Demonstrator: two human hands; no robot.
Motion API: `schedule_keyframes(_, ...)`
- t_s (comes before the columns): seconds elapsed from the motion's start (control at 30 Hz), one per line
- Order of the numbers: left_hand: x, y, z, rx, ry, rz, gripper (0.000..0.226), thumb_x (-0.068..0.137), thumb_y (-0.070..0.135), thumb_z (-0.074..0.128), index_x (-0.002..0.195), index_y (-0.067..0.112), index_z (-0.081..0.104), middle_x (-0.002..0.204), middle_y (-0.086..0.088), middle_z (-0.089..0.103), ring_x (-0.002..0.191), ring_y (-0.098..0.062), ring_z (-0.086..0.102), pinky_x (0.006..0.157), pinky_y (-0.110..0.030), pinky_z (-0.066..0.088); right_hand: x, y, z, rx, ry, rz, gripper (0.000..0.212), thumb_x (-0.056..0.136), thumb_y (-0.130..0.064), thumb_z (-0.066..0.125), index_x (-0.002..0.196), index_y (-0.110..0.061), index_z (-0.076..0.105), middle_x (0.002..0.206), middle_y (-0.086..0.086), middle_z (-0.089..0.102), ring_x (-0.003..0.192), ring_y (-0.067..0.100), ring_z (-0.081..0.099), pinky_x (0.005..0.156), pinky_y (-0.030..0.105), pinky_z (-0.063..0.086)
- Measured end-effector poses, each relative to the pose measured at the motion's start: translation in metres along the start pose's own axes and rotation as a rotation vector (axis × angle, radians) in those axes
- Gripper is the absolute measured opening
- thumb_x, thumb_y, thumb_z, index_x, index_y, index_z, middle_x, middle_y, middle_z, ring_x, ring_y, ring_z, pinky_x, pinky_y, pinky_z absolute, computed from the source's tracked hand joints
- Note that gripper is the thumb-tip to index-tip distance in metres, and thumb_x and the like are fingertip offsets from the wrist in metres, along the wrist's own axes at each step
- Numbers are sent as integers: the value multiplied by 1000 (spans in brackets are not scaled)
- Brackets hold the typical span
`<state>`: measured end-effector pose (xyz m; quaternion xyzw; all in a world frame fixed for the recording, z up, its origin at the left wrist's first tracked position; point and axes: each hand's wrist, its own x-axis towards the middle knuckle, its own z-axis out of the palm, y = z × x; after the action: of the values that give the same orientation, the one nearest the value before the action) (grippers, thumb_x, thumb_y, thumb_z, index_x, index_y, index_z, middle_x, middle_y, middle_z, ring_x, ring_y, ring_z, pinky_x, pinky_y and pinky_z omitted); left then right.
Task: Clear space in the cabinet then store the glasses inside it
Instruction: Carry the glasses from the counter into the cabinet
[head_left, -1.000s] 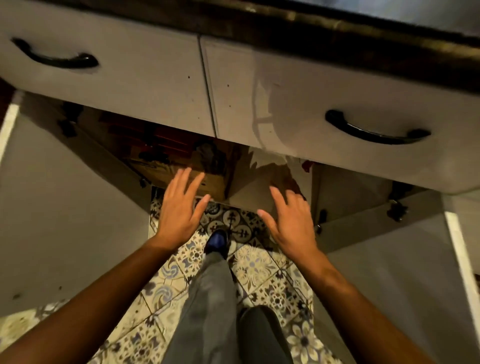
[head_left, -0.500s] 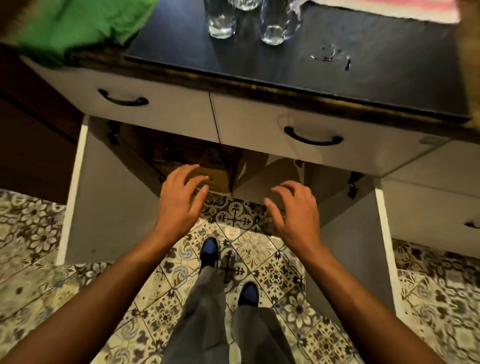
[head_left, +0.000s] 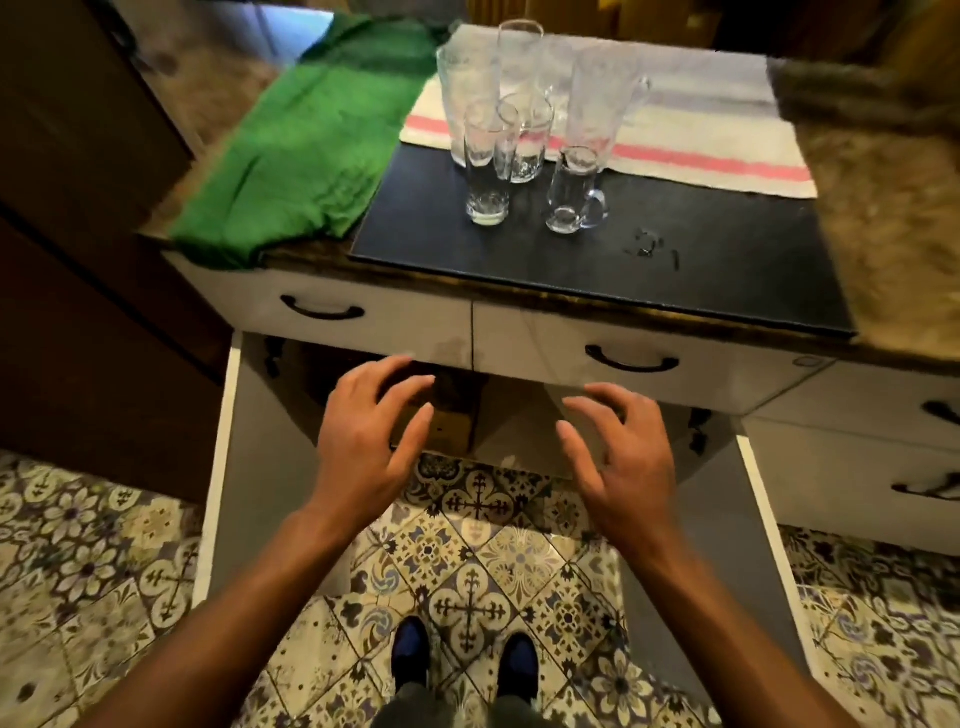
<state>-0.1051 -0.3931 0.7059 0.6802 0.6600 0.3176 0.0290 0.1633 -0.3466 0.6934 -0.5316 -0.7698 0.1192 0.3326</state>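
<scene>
**Currently: hands free, cabinet interior obscured**

Nearest, left hand (head_left: 363, 441) and right hand (head_left: 618, 462) hover with fingers spread, gripping nothing. Beyond, the open cabinet (head_left: 457, 415) is dark; contents indistinct. Farthest, glasses (head_left: 519, 124) cluster on the countertop (head_left: 571, 249), overlapping, count unclear.

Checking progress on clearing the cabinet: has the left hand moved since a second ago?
Yes. The left hand has drawn back out of the cabinet opening; it now hovers open below the left drawer handle.
</scene>
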Motion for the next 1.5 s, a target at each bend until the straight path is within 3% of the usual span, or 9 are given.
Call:
schedule_keyframes(0.2,38,-20,-29,56,7,131,43,100,41,50,135,18,62,152,-8,45,147,-27,34,115,-44,32,35,-44,-12,-72,121,-34,37,96,-37,63,129,-19,64,137,5,53,130,20,47,102,46,45)
schedule_keyframes(0.4,78,-30,-54,132,56,201,42,99,41,50,131,17,64,154,-9,42,145,-31,35,111,-49,35,61,-64,-36,-203,244,-62,34,97,-37,61,125,-18,67,141,8,54,136,25,43,109,46,38)
schedule_keyframes(0.63,129,-26,-59,177,101,240,43,98,42,53,132,18,63,155,-9,41,148,-32,31,112,-51,34,103,-58,-51,-275,265,-64,39,97,-40,59,130,-20,65,149,7,48,143,26,37,113,45,35)
schedule_keyframes(0.83,174,-23,-43,250,167,193,43,98,41,53,131,17,64,153,-10,43,146,-35,34,110,-52,36,158,-30,-53,-254,262,-101,41,95,-40,60,131,-21,64,149,7,47,143,26,36,113,47,34)
schedule_keyframes(1.13,204,-7,-9,270,224,-24,40,97,37,53,130,17,63,152,-10,44,147,-32,31,111,-50,33,224,25,-58,-142,145,-115,43,94,-44,58,131,-21,63,149,6,46,143,27,36,113,51,34)
schedule_keyframes(1.5,250,-23,7,234,239,-39,41,97,33,56,131,12,62,150,-14,44,145,-34,33,116,-47,30,273,49,-40,-46,117,-71,46,94,-42,59,135,-19,59,149,5,45,140,26,39,112,51,37)
